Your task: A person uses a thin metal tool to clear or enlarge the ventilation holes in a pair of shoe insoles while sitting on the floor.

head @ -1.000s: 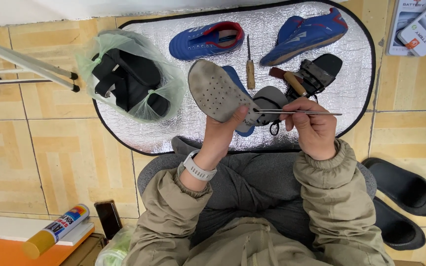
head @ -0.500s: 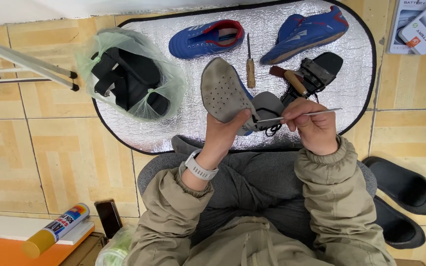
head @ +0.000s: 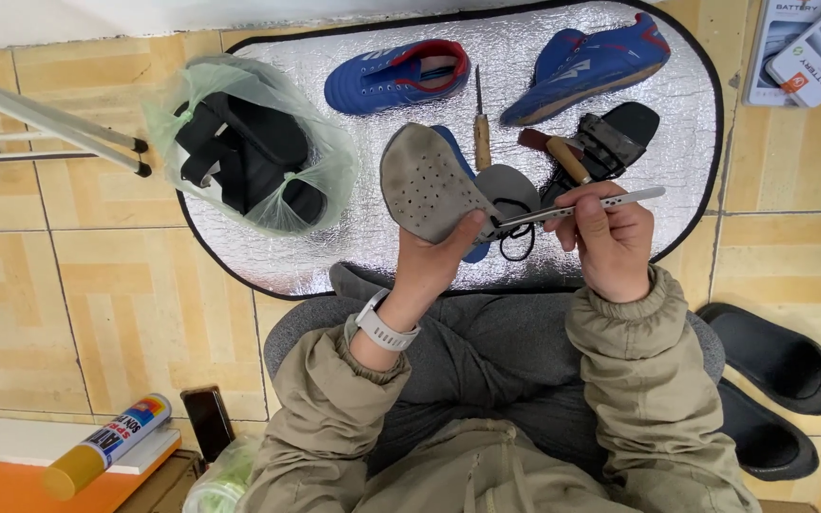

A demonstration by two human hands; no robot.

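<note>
Over the tiled floor (head: 68, 285) and the silver foil mat (head: 334, 256), the left hand (head: 434, 261) is closed around a grey perforated insole (head: 425, 180), held upright above the lap. It looks light, thin and bendy, best pinched at its narrow end. The right hand (head: 605, 242) grips a slim metal tool (head: 582, 206) touching it. Black slides (head: 772, 356) lie far right.

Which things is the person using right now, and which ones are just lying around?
In use:
left hand holding the grey insole
right hand holding the thin metal tool
blue shoe partly hidden behind the hands

Lying about:
two blue shoes
bagged black sandals
wooden-handled awl
black slippers
glue tube
</note>
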